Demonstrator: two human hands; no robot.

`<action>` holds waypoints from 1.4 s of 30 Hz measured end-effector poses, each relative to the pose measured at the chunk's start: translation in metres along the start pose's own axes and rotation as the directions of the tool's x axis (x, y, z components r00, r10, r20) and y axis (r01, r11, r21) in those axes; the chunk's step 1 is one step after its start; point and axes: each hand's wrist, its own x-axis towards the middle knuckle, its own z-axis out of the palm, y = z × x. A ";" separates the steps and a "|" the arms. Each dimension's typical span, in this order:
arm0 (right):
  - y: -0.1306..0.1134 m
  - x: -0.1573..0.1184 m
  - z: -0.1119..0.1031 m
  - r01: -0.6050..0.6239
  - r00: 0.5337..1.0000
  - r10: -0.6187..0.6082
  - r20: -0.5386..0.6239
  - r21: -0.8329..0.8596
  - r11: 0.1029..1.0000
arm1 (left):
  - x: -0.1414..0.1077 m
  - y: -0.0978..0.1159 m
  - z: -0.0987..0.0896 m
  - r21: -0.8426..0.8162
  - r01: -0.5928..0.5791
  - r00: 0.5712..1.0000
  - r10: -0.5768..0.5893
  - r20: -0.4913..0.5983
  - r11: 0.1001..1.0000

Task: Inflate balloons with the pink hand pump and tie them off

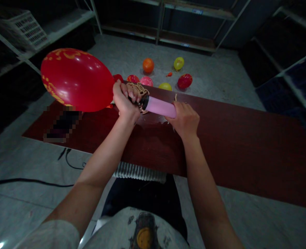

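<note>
A large inflated red balloon [77, 79] with yellow patterns points left, its neck at my left hand [127, 98]. My left hand is closed around the balloon's neck and the black end of a pink hand pump [160, 106]. The pump's other end is wrapped by the fingers of my right hand [185, 119]. Both hands are above the dark red table [220, 138]. Behind my left hand lies a pile of beige twisted balloons or cord [140, 89], partly hidden.
A pixelated dark flat object [63, 125] lies on the table's left. Beyond the table, an orange balloon [148, 65], a yellow one [179, 63] and several others rest on the floor. Shelves [189, 39] stand behind; a white crate [29, 29] sits left. A black cable [30, 180] crosses the floor.
</note>
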 end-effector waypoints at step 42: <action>-0.008 -0.005 0.000 -0.001 0.997 -0.006 0.081 0.094 0.996 | -0.026 0.006 0.015 -0.046 -0.023 0.999 0.025 0.042 0.999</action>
